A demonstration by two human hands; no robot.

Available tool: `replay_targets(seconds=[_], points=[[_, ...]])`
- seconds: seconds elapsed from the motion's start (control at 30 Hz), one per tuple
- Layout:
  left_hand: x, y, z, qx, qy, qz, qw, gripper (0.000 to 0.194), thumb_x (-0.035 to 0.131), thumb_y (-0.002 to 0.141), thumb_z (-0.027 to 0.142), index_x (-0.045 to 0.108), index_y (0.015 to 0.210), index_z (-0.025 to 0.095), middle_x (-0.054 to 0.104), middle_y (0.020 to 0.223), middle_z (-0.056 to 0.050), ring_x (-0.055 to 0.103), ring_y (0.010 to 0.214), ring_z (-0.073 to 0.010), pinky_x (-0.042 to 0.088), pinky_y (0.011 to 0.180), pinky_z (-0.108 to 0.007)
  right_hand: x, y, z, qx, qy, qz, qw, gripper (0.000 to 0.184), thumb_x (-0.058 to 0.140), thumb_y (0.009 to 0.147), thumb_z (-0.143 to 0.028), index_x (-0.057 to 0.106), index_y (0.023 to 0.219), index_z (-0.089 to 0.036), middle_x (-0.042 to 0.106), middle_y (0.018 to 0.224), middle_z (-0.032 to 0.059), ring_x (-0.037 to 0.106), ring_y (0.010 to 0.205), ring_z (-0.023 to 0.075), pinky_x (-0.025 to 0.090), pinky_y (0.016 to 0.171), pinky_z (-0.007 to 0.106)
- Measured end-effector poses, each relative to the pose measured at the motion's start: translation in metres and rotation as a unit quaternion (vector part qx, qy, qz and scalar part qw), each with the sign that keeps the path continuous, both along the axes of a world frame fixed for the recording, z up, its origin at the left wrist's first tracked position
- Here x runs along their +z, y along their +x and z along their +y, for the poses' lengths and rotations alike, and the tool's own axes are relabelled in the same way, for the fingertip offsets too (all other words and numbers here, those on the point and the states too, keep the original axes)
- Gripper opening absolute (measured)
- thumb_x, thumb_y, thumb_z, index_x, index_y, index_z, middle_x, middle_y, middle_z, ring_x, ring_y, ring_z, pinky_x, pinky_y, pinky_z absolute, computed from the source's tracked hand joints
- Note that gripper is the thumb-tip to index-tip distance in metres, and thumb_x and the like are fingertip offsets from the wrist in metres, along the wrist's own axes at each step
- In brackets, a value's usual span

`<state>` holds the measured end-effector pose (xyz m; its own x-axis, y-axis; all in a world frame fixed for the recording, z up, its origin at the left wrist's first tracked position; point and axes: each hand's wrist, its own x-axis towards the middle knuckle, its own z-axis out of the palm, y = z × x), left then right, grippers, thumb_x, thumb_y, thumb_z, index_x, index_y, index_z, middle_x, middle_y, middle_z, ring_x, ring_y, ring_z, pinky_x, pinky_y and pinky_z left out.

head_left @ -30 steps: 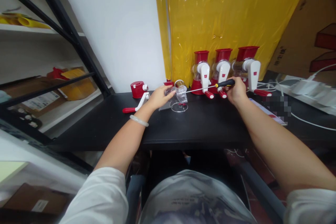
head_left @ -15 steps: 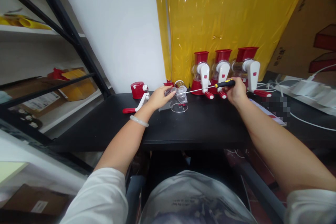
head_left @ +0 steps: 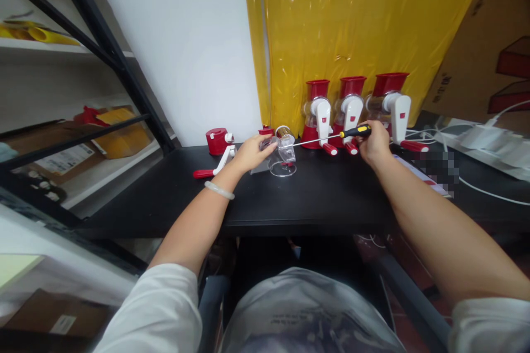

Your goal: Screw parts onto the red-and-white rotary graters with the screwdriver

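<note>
My left hand (head_left: 253,153) is closed on a clear plastic housing (head_left: 287,152), fingers around its left side. My right hand (head_left: 375,143) grips a screwdriver (head_left: 350,132) with a black and yellow handle. Its long metal shaft points left, and the tip reaches the clear housing; whether it sits on a screw is too small to tell. Just behind the housing is a metal grating drum (head_left: 284,132). Below it, a clear round rim (head_left: 283,171) rests on the black table. Left of my left hand are a red plastic part (head_left: 217,142) and a white crank (head_left: 226,160) with a red grip.
Three drum graters (head_left: 318,116) in red and white stand at the back, close to the screwdriver. A phone-like flat device (head_left: 422,175), white cables and a power strip (head_left: 488,140) lie on the right. A black-framed shelf (head_left: 124,77) rises at the left.
The screwdriver handle has turned slightly, bringing more of its yellow marking into view. Both hands stay in nearly the same place.
</note>
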<state>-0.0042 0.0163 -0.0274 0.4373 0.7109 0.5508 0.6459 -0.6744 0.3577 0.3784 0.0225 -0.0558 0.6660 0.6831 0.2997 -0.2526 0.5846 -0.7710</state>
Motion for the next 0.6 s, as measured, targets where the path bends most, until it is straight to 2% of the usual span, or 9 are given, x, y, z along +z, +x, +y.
replay_targets(seconds=[0.1,0.2,0.27,0.37,0.47,0.6], points=[[0.001,0.000,-0.001,0.002,-0.003,0.001,1.000,0.046,0.066,0.107,0.047,0.074,0.142,0.018,0.074,0.147,-0.017,0.069,0.138,-0.0323,0.051,0.123,-0.051,0.003,-0.003,-0.003,-0.005,-0.006,-0.002,1.000,0.036,0.074,0.092,-0.036,0.046,0.071,-0.026,0.048,0.064,-0.0036,0.045,0.047,0.0106,0.036,0.035,0.022],[0.002,0.000,-0.001,0.002,-0.004,0.000,1.000,0.046,0.066,0.107,0.047,0.074,0.142,0.018,0.073,0.149,-0.016,0.068,0.140,-0.0321,0.050,0.124,-0.052,0.007,-0.007,-0.008,-0.010,-0.023,0.008,1.000,0.042,0.071,0.099,-0.046,0.045,0.072,-0.026,0.044,0.061,-0.0052,0.039,0.042,0.0089,0.031,0.033,0.021],[0.002,0.000,-0.001,-0.001,-0.003,-0.001,1.000,0.047,0.066,0.107,0.047,0.074,0.142,0.017,0.073,0.149,-0.017,0.068,0.140,-0.0323,0.050,0.123,-0.052,0.009,-0.008,-0.012,-0.002,-0.028,0.011,1.000,0.042,0.072,0.099,-0.042,0.045,0.071,-0.025,0.043,0.059,-0.0056,0.033,0.040,0.0073,0.026,0.031,0.020],[0.001,0.000,-0.001,-0.002,-0.004,-0.002,1.000,0.047,0.066,0.107,0.047,0.074,0.141,0.016,0.073,0.148,-0.018,0.069,0.139,-0.0328,0.050,0.123,-0.052,0.011,-0.010,-0.016,0.011,-0.022,0.010,1.000,0.037,0.078,0.091,-0.029,0.046,0.071,-0.026,0.047,0.060,-0.0053,0.029,0.040,0.0066,0.024,0.030,0.020],[0.001,0.001,-0.002,0.001,-0.009,-0.007,1.000,0.045,0.066,0.107,0.047,0.075,0.141,0.019,0.074,0.148,-0.017,0.069,0.139,-0.0328,0.051,0.123,-0.053,0.011,-0.011,-0.016,0.014,-0.017,0.030,0.999,0.031,0.076,0.083,-0.022,0.048,0.071,-0.026,0.050,0.061,-0.0048,0.037,0.044,0.0082,0.030,0.031,0.018],[0.002,0.001,-0.003,0.005,-0.012,-0.009,1.000,0.045,0.066,0.107,0.047,0.075,0.141,0.020,0.073,0.149,-0.017,0.069,0.139,-0.0326,0.050,0.124,-0.053,0.010,-0.008,-0.014,0.007,-0.013,0.048,0.999,0.028,0.074,0.080,-0.024,0.047,0.070,-0.025,0.052,0.062,-0.0048,0.049,0.048,0.0099,0.038,0.035,0.018]])
